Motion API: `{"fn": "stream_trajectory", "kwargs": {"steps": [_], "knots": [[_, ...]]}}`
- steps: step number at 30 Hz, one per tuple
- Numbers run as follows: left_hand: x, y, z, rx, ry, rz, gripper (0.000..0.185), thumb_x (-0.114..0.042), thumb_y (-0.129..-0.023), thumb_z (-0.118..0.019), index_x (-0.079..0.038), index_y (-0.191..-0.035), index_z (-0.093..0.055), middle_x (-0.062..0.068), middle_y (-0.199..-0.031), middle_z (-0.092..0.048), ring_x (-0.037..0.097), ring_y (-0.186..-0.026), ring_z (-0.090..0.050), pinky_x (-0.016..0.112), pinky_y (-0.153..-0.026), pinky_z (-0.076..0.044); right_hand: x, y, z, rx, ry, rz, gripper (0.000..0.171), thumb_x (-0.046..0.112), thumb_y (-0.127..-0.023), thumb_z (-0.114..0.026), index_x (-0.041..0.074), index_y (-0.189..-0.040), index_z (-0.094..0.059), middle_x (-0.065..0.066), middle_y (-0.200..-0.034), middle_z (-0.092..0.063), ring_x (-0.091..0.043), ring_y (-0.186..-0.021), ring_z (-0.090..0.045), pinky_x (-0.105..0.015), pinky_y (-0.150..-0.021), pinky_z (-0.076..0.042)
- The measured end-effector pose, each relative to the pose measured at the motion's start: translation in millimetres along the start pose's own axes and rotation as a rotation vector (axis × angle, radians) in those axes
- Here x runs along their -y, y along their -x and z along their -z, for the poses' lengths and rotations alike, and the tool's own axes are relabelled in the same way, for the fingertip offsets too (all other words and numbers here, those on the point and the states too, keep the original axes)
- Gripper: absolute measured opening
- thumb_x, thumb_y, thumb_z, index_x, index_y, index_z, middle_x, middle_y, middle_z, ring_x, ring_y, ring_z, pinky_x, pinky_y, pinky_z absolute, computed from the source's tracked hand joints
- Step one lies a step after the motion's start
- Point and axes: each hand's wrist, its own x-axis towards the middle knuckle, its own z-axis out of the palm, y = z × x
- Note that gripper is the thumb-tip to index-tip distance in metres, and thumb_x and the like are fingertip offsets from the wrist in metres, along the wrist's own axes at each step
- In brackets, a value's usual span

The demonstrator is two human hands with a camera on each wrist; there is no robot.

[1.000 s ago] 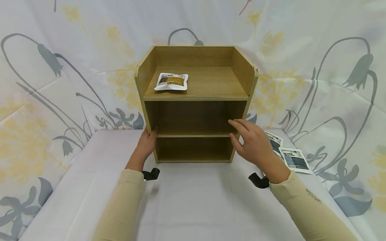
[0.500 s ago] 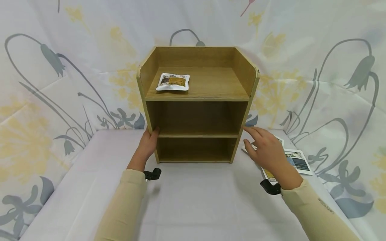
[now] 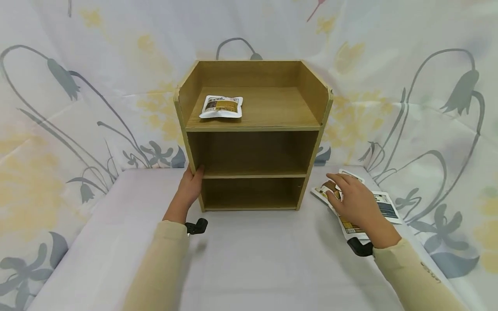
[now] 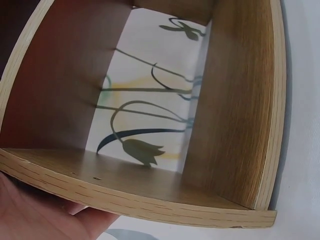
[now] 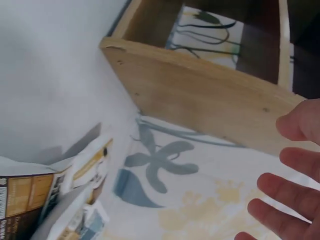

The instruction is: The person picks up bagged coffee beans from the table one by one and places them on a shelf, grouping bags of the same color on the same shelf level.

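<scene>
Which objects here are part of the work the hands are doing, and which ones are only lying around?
In the work:
- wooden shelf, steadied by the left hand at its left side
- packets on the table, under the right hand
- packet on the top shelf

Only lying around:
- floral cloth backdrop
- white table cover

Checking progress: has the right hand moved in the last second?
Yes. The right hand left the shelf's front and dropped rightward onto the packets beside it.
</scene>
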Motion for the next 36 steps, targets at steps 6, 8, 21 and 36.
{"fn": "stream_trajectory", "kwargs": {"steps": [6,8,21,36], "knots": [[1.2,-1.4,-2.1,0.004,0.015,-0.020,0.062,-0.044,-0.103,-0.030,-0.014,-0.155,-0.016,0.024,-0.150,-0.035,0.039,-0.136,-0.039,0.054,-0.113,-0.031,-7,8,-1,0.083,0.009,-0.033,0.046,0.019,-0.086,-0.067,0.005,-0.129,-0.057,-0.019,-0.119,-0.063,-0.042,-0.107,-0.059,-0.056,-0.085,-0.049],[1.7,-1.5,-2.3,0.002,0.020,-0.020,0.061,-0.043,-0.103,-0.030,-0.014,-0.155,-0.017,0.024,-0.150,-0.035,0.039,-0.136,-0.039,0.054,-0.113,-0.031,-10,11,-2,0.135,0.015,-0.053,0.048,0.021,-0.086,-0.067,0.005,-0.130,-0.056,-0.020,-0.121,-0.061,-0.042,-0.109,-0.058,-0.057,-0.086,-0.048],[0.6,-0.9,-1.1,0.003,0.005,0.004,0.064,-0.049,-0.102,-0.028,-0.016,-0.156,-0.015,0.023,-0.151,-0.035,0.040,-0.136,-0.039,0.056,-0.112,-0.031,-31,30,-8,0.408,0.037,-0.168,0.063,0.024,-0.085,-0.063,0.001,-0.141,-0.045,-0.030,-0.137,-0.048,-0.051,-0.120,-0.049,-0.062,-0.095,-0.043],[-1.4,-2.9,-1.8,-0.001,0.023,0.026,0.064,-0.047,-0.102,-0.029,-0.017,-0.156,-0.013,0.021,-0.153,-0.032,0.038,-0.139,-0.035,0.055,-0.115,-0.027,-55,44,-27,0.508,-0.012,-0.239,0.074,0.032,-0.087,-0.066,-0.006,-0.143,-0.039,-0.033,-0.140,-0.042,-0.055,-0.123,-0.043,-0.064,-0.096,-0.040]]}}
